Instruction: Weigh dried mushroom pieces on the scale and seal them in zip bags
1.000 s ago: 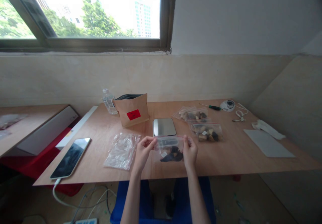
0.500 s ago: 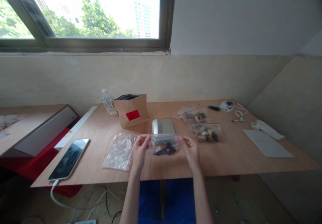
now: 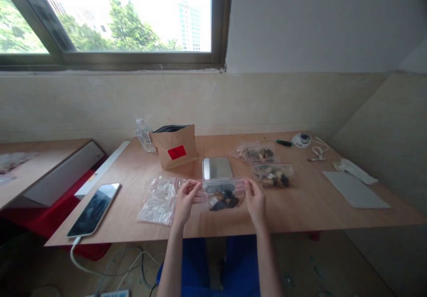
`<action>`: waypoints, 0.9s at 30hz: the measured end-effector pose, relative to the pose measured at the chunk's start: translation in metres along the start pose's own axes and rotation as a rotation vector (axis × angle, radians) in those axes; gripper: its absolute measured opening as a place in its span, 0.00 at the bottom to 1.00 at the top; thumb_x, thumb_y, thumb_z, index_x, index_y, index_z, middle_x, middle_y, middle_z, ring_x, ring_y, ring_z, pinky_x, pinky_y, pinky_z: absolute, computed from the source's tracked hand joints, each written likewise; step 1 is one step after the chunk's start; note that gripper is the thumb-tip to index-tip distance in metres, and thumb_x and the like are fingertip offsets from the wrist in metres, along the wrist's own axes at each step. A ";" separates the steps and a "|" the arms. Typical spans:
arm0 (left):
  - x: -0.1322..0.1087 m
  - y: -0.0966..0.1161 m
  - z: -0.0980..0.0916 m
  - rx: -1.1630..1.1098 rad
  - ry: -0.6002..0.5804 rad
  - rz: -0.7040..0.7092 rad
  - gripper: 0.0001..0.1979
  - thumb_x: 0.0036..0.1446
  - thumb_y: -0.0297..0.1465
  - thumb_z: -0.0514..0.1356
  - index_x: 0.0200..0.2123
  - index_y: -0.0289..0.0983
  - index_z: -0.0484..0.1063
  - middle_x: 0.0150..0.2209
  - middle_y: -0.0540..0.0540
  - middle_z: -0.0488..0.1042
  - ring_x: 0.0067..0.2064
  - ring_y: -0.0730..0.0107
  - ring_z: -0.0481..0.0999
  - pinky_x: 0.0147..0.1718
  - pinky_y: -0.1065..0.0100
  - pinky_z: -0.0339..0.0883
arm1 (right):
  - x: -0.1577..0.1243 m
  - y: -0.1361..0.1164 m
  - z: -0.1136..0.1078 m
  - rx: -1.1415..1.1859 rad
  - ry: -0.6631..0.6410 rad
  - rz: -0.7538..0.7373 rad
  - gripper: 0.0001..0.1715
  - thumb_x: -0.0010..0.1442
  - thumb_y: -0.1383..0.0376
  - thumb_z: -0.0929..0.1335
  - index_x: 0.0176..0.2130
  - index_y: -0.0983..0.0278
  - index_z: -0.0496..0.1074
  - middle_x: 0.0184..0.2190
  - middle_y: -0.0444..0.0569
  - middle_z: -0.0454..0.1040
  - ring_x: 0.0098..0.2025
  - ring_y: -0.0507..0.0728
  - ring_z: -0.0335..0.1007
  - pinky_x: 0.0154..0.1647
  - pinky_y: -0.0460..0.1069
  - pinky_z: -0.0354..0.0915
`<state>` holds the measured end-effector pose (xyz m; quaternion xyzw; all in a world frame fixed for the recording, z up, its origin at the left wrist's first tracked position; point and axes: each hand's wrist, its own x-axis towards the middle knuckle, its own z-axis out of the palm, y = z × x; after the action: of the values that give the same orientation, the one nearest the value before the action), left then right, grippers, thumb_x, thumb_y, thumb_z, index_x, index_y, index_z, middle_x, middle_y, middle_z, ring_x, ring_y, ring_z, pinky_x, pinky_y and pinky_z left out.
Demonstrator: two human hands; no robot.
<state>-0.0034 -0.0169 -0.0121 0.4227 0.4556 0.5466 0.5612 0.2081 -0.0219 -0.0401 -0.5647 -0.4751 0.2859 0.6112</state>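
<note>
A clear zip bag (image 3: 223, 194) with dark and brown stone-like pieces and a small white label inside is stretched between my two hands. My left hand (image 3: 188, 197) pinches its upper left corner, thumb and fingers closed. At the opposite upper corner my right hand (image 3: 255, 198) does the same. Just behind the bag lies a flat scale with a metal top (image 3: 217, 168). To the right rests another filled zip bag (image 3: 274, 175), with more filled bags (image 3: 255, 151) behind it. Left of my left hand are flat, clear plastic bags (image 3: 160, 200).
A brown paper pouch (image 3: 176, 148) with a red label stands open, beside a plastic bottle (image 3: 145, 136). At the left lies a phone (image 3: 94, 210) on a cable. Toward the right are a screwdriver (image 3: 283, 143), a dome camera (image 3: 301, 140) and a white sheet (image 3: 355, 190).
My right hand has shifted slightly to the right. The held bag is spread wider and its face shows more fully. My left hand stays nearly in place.
</note>
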 end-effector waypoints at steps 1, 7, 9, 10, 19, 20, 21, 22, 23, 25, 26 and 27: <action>-0.001 0.001 0.000 0.013 -0.007 -0.002 0.13 0.49 0.40 0.62 0.32 0.36 0.68 0.26 0.52 0.72 0.22 0.76 0.73 0.19 0.75 0.69 | -0.001 0.000 0.000 -0.011 -0.003 -0.007 0.21 0.58 0.50 0.62 0.36 0.64 0.70 0.26 0.50 0.76 0.24 0.56 0.73 0.28 0.48 0.69; -0.003 0.003 0.002 0.117 0.027 0.031 0.15 0.49 0.41 0.61 0.33 0.36 0.68 0.31 0.49 0.74 0.25 0.72 0.75 0.19 0.73 0.70 | -0.004 -0.002 0.000 0.027 -0.013 -0.011 0.18 0.59 0.52 0.62 0.34 0.64 0.68 0.20 0.44 0.71 0.21 0.53 0.70 0.25 0.46 0.67; -0.003 0.002 0.002 0.139 0.045 0.062 0.15 0.49 0.42 0.61 0.33 0.36 0.68 0.31 0.50 0.73 0.26 0.72 0.74 0.19 0.73 0.70 | -0.004 -0.003 0.002 0.041 -0.003 -0.008 0.18 0.58 0.51 0.63 0.34 0.64 0.68 0.20 0.43 0.70 0.21 0.53 0.70 0.24 0.46 0.67; -0.002 0.002 0.003 0.142 0.055 0.081 0.14 0.49 0.42 0.61 0.33 0.37 0.68 0.31 0.50 0.73 0.27 0.72 0.74 0.20 0.73 0.70 | -0.004 -0.004 0.003 0.053 0.004 -0.006 0.18 0.58 0.51 0.63 0.34 0.64 0.68 0.20 0.43 0.70 0.21 0.52 0.69 0.24 0.46 0.67; 0.001 -0.002 0.006 0.159 0.005 0.187 0.10 0.50 0.37 0.62 0.31 0.35 0.73 0.29 0.48 0.74 0.27 0.73 0.73 0.26 0.74 0.67 | -0.004 -0.012 0.007 0.173 -0.061 0.074 0.18 0.56 0.51 0.65 0.35 0.64 0.70 0.22 0.45 0.73 0.20 0.51 0.69 0.22 0.45 0.66; 0.001 -0.002 0.006 0.165 0.010 0.187 0.10 0.50 0.36 0.62 0.31 0.34 0.73 0.28 0.48 0.75 0.28 0.72 0.73 0.26 0.73 0.66 | -0.005 -0.011 0.008 0.187 -0.108 0.097 0.19 0.55 0.51 0.67 0.35 0.64 0.70 0.23 0.46 0.74 0.20 0.51 0.69 0.22 0.45 0.66; 0.001 -0.002 0.006 0.168 0.023 0.186 0.10 0.50 0.36 0.62 0.31 0.34 0.73 0.28 0.48 0.75 0.28 0.72 0.73 0.26 0.73 0.66 | -0.005 -0.010 0.008 0.201 -0.148 0.118 0.19 0.53 0.51 0.68 0.35 0.65 0.71 0.24 0.47 0.75 0.20 0.52 0.70 0.22 0.45 0.67; 0.002 -0.003 0.005 0.170 0.036 0.185 0.10 0.50 0.36 0.62 0.31 0.34 0.74 0.28 0.48 0.75 0.29 0.71 0.74 0.27 0.73 0.66 | -0.005 -0.008 0.008 0.216 -0.176 0.136 0.19 0.52 0.51 0.68 0.35 0.65 0.71 0.25 0.48 0.76 0.20 0.52 0.71 0.23 0.46 0.67; 0.002 -0.003 0.005 0.170 0.047 0.186 0.11 0.50 0.36 0.62 0.32 0.34 0.74 0.28 0.48 0.75 0.29 0.71 0.74 0.27 0.73 0.66 | -0.005 -0.006 0.008 0.231 -0.186 0.150 0.20 0.51 0.51 0.69 0.35 0.65 0.71 0.26 0.49 0.77 0.21 0.53 0.71 0.24 0.47 0.68; 0.003 -0.004 0.003 0.169 0.057 0.189 0.11 0.50 0.37 0.61 0.32 0.35 0.74 0.28 0.48 0.75 0.29 0.70 0.74 0.27 0.73 0.65 | -0.005 -0.001 0.007 0.257 -0.189 0.168 0.19 0.50 0.52 0.70 0.34 0.65 0.71 0.28 0.50 0.78 0.24 0.54 0.73 0.27 0.48 0.70; 0.004 -0.005 0.002 0.170 0.056 0.190 0.11 0.50 0.37 0.61 0.32 0.35 0.74 0.28 0.48 0.75 0.29 0.70 0.74 0.27 0.73 0.65 | -0.004 0.002 0.006 0.268 -0.194 0.172 0.19 0.49 0.53 0.71 0.34 0.65 0.72 0.29 0.50 0.78 0.25 0.55 0.74 0.29 0.49 0.70; 0.004 -0.005 0.001 0.171 0.055 0.192 0.11 0.50 0.37 0.62 0.32 0.35 0.73 0.27 0.48 0.75 0.29 0.71 0.74 0.27 0.73 0.65 | -0.004 0.004 0.005 0.277 -0.202 0.177 0.19 0.49 0.53 0.71 0.34 0.65 0.72 0.29 0.51 0.78 0.26 0.55 0.74 0.31 0.50 0.71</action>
<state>-0.0013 -0.0129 -0.0172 0.4958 0.4731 0.5682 0.4555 0.2027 -0.0223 -0.0455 -0.4833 -0.4385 0.4565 0.6049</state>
